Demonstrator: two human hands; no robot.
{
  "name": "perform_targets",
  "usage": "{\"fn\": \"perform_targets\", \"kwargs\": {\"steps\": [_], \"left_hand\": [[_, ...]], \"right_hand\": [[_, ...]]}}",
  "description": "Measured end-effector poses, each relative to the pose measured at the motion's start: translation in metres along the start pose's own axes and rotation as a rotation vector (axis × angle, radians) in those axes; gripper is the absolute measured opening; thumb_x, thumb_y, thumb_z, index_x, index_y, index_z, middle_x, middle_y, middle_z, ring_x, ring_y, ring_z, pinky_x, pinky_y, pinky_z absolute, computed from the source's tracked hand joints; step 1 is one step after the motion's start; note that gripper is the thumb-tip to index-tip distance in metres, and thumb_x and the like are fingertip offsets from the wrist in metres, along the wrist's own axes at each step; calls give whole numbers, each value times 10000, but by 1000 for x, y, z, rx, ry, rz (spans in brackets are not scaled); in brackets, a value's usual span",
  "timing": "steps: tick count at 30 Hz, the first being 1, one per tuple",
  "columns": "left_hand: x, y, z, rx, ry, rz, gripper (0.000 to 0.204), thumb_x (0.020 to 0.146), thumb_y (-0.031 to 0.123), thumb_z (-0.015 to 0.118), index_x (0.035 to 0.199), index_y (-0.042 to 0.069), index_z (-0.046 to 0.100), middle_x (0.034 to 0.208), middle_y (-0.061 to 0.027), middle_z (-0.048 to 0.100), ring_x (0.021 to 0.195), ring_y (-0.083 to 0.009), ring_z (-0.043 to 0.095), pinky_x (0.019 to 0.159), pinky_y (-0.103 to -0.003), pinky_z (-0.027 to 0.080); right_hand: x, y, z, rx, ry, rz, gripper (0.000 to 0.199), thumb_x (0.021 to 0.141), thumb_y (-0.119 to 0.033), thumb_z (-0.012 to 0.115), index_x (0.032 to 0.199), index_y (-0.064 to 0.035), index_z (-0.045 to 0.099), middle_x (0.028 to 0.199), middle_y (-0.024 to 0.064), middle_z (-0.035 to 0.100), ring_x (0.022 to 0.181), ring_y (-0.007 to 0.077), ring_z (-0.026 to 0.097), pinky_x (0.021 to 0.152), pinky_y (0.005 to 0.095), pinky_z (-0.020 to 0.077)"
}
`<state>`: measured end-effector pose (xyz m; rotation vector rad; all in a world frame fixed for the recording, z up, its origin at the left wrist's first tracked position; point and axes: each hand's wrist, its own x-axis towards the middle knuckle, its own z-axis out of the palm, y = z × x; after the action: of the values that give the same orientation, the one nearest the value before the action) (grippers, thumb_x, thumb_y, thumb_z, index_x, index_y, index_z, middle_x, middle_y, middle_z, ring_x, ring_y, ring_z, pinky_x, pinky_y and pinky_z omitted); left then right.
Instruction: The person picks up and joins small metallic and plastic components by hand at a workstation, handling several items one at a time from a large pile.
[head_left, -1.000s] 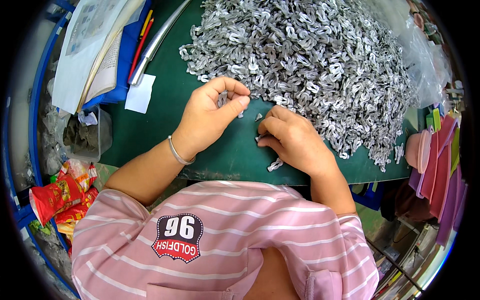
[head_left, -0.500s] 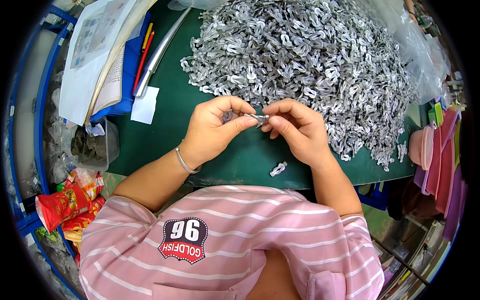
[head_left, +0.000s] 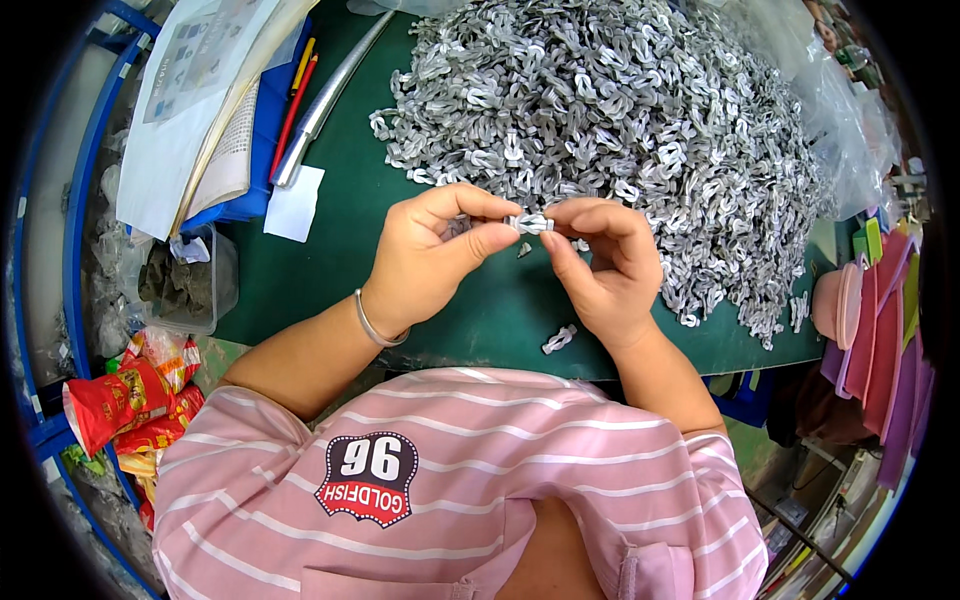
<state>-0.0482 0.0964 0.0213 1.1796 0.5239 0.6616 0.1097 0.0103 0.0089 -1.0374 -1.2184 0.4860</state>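
Note:
Between my two hands is a small silvery-grey twisted metal piece [head_left: 532, 224], pinched at both ends. My left hand [head_left: 432, 245], with a bangle on its wrist, grips the left end between thumb and forefinger. At the other end my right hand [head_left: 603, 258] pinches it the same way, its other fingers curled. A similar loose piece [head_left: 559, 339] lies on the green tabletop [head_left: 470, 335] near the front edge. Just beyond my hands rises a large heap of the same grey pieces [head_left: 600, 100].
To the left are papers [head_left: 190, 120] over a blue tray, a red pencil [head_left: 293, 118], a long metal tool [head_left: 330, 100] and a white paper slip [head_left: 294, 205]. A clear plastic tub [head_left: 215, 290] sits lower left. Clear plastic bags [head_left: 850, 140] and a pink bowl [head_left: 838, 305] are at right.
The metal piece has turned between my fingers, so its broad looped side now shows. My fingertips have moved slightly apart along it, and the right hand has shifted a little right.

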Motion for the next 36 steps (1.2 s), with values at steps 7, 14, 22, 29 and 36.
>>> {"fn": "perform_targets", "kwargs": {"steps": [7,14,22,29,36], "left_hand": [[10,-1,0,-363,12,-160,170,889,123,519,1004,10,570,932,-107,609,877,-190,595,731,-296,494],[22,5,-36,-693,211,-158,136,903,145,476,977,39,520,725,-12,468,599,-103,452,482,-193,378],[16,9,-20,-376,254,-176,86,862,94,544,928,41,531,688,22,442,552,-39,382,416,-159,273],[11,13,-8,14,142,-249,230,809,90,634,1004,-9,561,763,0,543,498,-8,363,417,-148,255],[9,10,-8,261,116,-40,164,760,75,680,895,-2,628,795,-40,628,672,-60,542,604,-190,440]], "right_hand": [[3,-6,3,-100,18,-70,188,756,68,623,901,29,509,871,149,612,727,168,611,643,252,508],[23,-17,14,-666,-538,95,136,725,-66,636,758,-10,518,751,142,511,698,307,555,598,389,466],[13,-3,19,-817,-455,-87,122,693,-54,625,646,-41,513,615,95,501,570,273,554,510,363,468],[25,-11,5,-522,-208,-115,158,657,47,649,784,-29,592,734,86,614,656,213,614,566,278,498],[23,-10,2,76,-141,410,140,763,5,630,899,22,599,814,88,616,739,143,614,599,242,509]]}}
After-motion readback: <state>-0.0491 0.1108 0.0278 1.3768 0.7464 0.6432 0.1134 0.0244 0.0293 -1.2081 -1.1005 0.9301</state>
